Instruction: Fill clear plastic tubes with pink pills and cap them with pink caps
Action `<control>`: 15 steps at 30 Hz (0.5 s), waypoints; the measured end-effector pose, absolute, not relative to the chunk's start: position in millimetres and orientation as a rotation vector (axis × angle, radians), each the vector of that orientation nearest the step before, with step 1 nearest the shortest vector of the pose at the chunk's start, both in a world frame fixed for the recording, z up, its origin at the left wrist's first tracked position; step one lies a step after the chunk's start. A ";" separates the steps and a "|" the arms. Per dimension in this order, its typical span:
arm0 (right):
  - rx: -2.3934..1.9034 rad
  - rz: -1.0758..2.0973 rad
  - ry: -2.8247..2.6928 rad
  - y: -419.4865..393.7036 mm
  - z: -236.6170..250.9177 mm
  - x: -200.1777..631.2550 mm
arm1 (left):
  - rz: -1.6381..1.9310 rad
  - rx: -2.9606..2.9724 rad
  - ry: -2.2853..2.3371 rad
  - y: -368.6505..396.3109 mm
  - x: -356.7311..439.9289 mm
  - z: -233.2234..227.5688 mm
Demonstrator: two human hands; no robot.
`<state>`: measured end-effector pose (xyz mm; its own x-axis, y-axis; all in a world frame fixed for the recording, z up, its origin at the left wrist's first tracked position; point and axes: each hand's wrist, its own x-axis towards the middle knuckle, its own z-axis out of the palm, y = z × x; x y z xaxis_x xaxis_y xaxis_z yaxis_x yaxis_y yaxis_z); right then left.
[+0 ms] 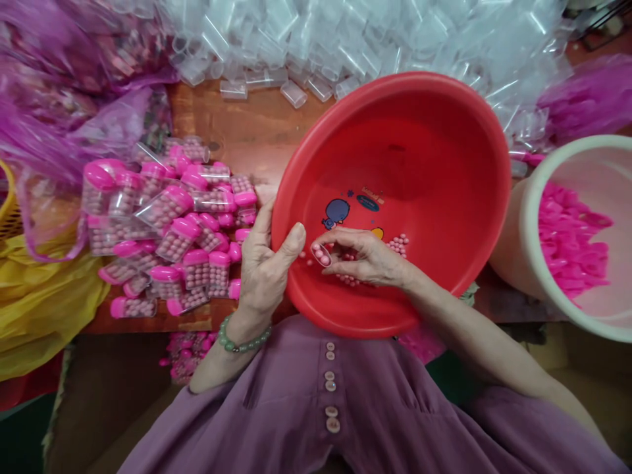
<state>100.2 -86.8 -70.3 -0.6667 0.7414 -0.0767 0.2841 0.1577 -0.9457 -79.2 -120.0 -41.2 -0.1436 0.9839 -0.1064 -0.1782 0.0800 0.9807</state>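
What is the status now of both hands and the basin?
Left hand grips red basin rim. Right hand inside the basin, pinching small clear tube with pink beads. Loose pink beads beside it. Nothing blocking.

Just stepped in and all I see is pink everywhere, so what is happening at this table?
A person holds a red basin tipped toward them: the left hand grips its rim, and the right hand inside it holds a small clear vial with pink beads in it. A few loose pink beads lie at the basin's bottom. To the left lies a pile of filled vials with pink caps. Empty clear vials are heaped behind, and a pale bucket on the right holds pink caps.
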 end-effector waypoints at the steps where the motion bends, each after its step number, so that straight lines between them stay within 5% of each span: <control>1: -0.979 1.499 -2.042 -85.4 -65.7 101.3 | 1.330 0.919 1.212 -116.5 -81.0 -44.0; 9: -0.963 1.315 -2.112 -74.7 -23.5 115.5 | 1.282 0.805 1.237 -87.6 -102.4 -83.3; 15: -1.032 1.456 -1.903 -74.6 -9.4 130.4 | 1.293 1.501 1.504 -88.3 -105.3 -68.6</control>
